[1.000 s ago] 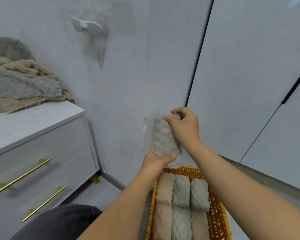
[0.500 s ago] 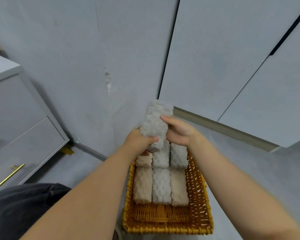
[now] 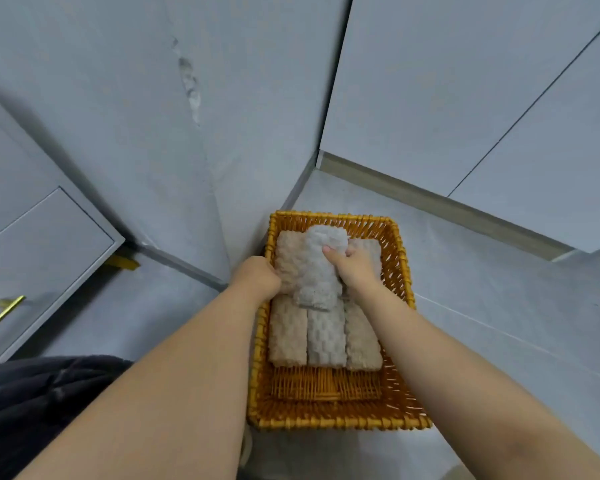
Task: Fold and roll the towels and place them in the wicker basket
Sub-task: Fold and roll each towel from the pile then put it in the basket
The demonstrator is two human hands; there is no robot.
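Head view showed you holding a rolled grey towel (image 3: 317, 268) in both hands over the far half of the wicker basket (image 3: 329, 422), which stood on the floor (image 3: 482, 271) in the corner beside the wall (image 3: 136, 133). Your left hand (image 3: 257, 277) gripped the roll from its left side, the fingers (image 3: 273, 276) curled in against the cloth with their tips hidden under it. Your right hand (image 3: 355, 268) gripped it from the right: the thumb (image 3: 329, 252) lay on top of the roll near its far end, and the other fingers were wrapped round the far side, out of sight. The towel ran lengthwise between your two hands, its far end near the basket's back wall and its near end hanging over the middle roll below. You could not tell whether it already touched the towels beneath it. Three rolls lay side by side in the near row, a beige roll (image 3: 288, 330) at left, a grey roll (image 3: 326, 336) in the middle and another beige roll (image 3: 362, 341) at right. Parts of more rolls (image 3: 286, 249) showed behind them on either side of the held towel. The nearest strip of the basket's bottom was bare wicker. A dresser (image 3: 42, 244) with a gold handle (image 3: 2, 315) stood to your left, well apart from the basket.
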